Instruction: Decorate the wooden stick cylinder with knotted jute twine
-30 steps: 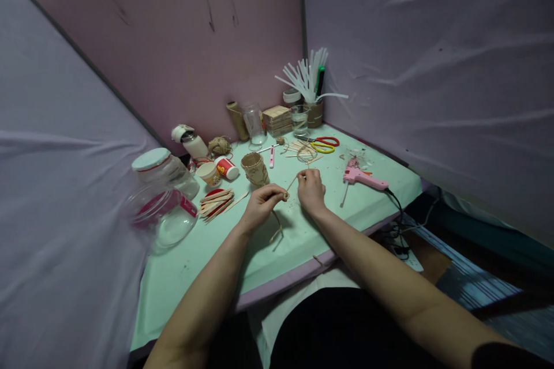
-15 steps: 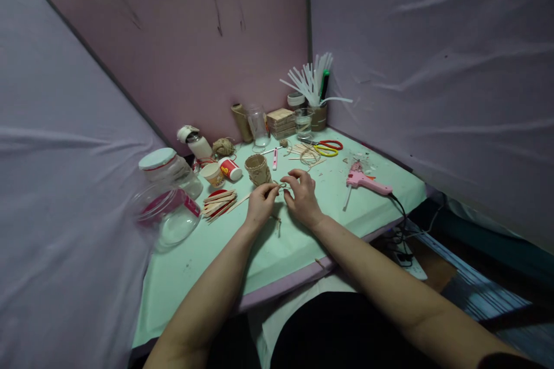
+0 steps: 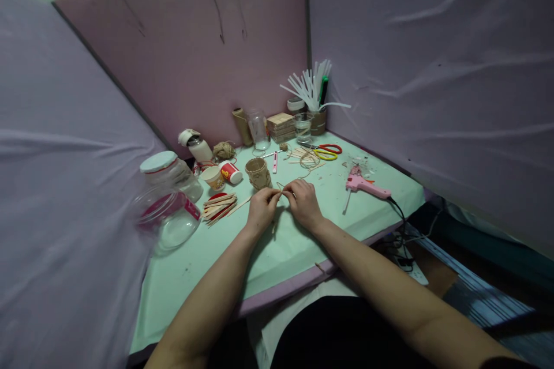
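Both of my hands meet over the middle of the table, fingertips nearly touching. My left hand pinches a length of thin brown twine. My right hand is closed on the same twine, thumb against forefinger. A loop of it rises just above the fingertips, and a short end dangles below my left hand. Right behind my left hand stands a small twine-covered cup, upright and open at the top. More loose twine trails back towards thin wooden sticks.
A pink glue gun with a cord lies at right. Scissors and a pink cutter lie farther back. Flat wooden sticks, paper cups and clear jars are at left. A twine ball sits behind.
My right hand's fingers, spread half a second ago, have closed into a pinch on the twine. My hands have drawn closer together. The view has tilted slightly.
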`<state>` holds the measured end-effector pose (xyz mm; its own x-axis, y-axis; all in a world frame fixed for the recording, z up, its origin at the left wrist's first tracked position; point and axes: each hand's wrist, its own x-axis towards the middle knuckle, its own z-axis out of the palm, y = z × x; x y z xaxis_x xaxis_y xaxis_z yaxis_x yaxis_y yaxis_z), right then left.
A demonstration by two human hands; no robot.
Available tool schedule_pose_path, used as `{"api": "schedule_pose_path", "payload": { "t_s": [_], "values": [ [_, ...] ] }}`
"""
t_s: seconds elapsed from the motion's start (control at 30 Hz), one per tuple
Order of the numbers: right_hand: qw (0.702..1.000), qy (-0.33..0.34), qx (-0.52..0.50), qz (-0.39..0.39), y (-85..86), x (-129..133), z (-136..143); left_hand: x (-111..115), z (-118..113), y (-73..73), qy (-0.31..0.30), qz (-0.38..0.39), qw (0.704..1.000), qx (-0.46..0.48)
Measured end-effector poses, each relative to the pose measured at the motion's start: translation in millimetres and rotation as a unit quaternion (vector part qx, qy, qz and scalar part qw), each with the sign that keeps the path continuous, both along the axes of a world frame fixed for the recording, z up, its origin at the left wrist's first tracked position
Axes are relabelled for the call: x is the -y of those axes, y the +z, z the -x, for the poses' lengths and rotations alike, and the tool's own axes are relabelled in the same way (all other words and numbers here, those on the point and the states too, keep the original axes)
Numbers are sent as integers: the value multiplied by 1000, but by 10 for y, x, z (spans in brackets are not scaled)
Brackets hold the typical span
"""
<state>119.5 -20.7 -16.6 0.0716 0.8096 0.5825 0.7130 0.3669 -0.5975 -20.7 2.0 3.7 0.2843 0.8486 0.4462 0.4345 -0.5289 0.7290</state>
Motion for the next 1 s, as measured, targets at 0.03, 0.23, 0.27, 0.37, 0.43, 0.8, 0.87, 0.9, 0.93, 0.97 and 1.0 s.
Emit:
{"api": "schedule_pose_path", "payload": {
  "t_s": [0.03,0.23,0.27,0.37,0.43,0.8,0.87,0.9,0.93,0.97,1.0],
  "values": [
    [1000,8,-16,2,-9,-11,-1,4,-2,1,0,-11,1000,-10],
    [987,52,-149,11,-16,-51,-4,-1,-39,-21,13,-27,999,-26],
    [983,57,-175,15,-14,-52,-3,-9,-41,-29,14,-18,1000,-17],
    [965,69,-250,44,-13,-58,-3,-36,-29,-53,0,42,999,21],
    [954,79,-283,64,-16,-69,-7,-45,-14,-63,-18,93,994,47],
    [925,111,-354,78,-30,-97,-16,-26,-76,-114,-69,232,960,143],
    [920,116,-364,83,-26,-94,-17,-31,-85,-134,-80,236,958,141],
    [918,118,-369,86,-24,-94,-18,-35,-87,-142,-85,235,959,136],
    [916,120,-373,88,-23,-94,-19,-39,-88,-147,-86,231,960,131],
    [914,121,-378,90,-22,-95,-21,-44,-87,-151,-83,224,963,125],
    [911,120,-384,91,-21,-98,-23,-49,-87,-153,-79,214,966,120]
  ]
}}
